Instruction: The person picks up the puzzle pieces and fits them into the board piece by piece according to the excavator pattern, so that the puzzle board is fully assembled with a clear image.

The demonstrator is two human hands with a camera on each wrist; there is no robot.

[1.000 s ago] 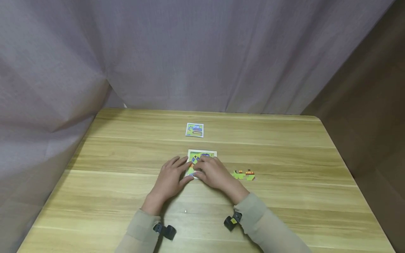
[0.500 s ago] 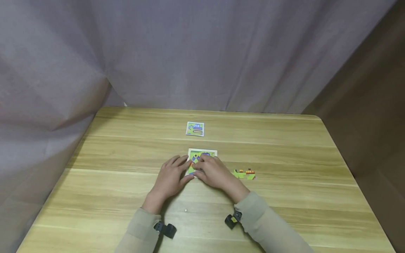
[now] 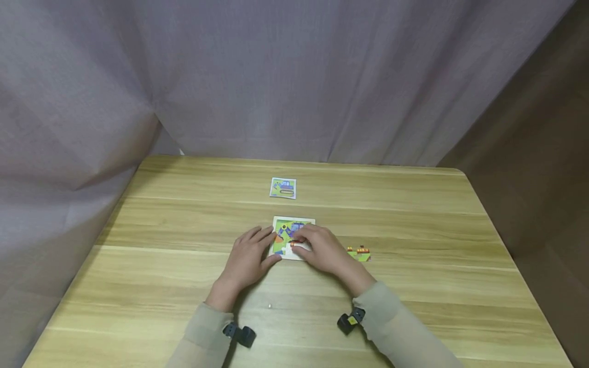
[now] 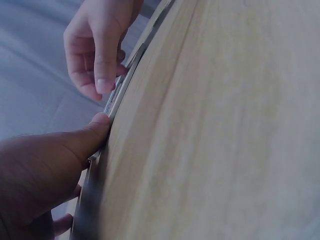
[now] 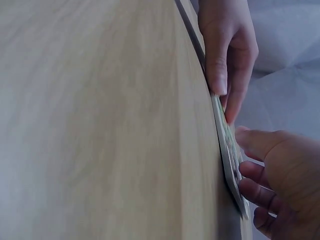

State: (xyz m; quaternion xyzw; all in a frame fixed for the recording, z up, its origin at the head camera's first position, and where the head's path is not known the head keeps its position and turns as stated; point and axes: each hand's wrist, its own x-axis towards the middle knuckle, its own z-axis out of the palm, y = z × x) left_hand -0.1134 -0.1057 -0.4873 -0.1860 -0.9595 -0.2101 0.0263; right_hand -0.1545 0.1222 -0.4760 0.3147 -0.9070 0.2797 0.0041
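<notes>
A small jigsaw board [image 3: 276, 221] with a pale rim lies mid-table, showing green, blue and orange picture parts and a bare white patch at its lower middle. My left hand [image 3: 248, 259] rests along its left side, fingers spread, thumb [image 4: 95, 131] at the near edge. Bent over the right part of the board, my right hand [image 3: 326, 250] pinches a red-and-orange puzzle piece [image 3: 294, 244] between fingers and thumb. That piece is mostly hidden beneath the fingers. Beside the right wrist lie loose green-and-orange puzzle pieces [image 3: 361, 254], partly covered by the hand.
Beyond the board lies a small picture card [image 3: 282, 188] of a blue digger on green. A tiny white speck [image 3: 270, 306] sits on the wooden table [image 3: 184, 214] between the forearms. Grey curtains [image 3: 294, 82] hang behind and at the sides.
My right hand has shifted right across the board, uncovering its white patch and the red-and-orange piece, and now covers some of the loose pieces. My left hand stays put.
</notes>
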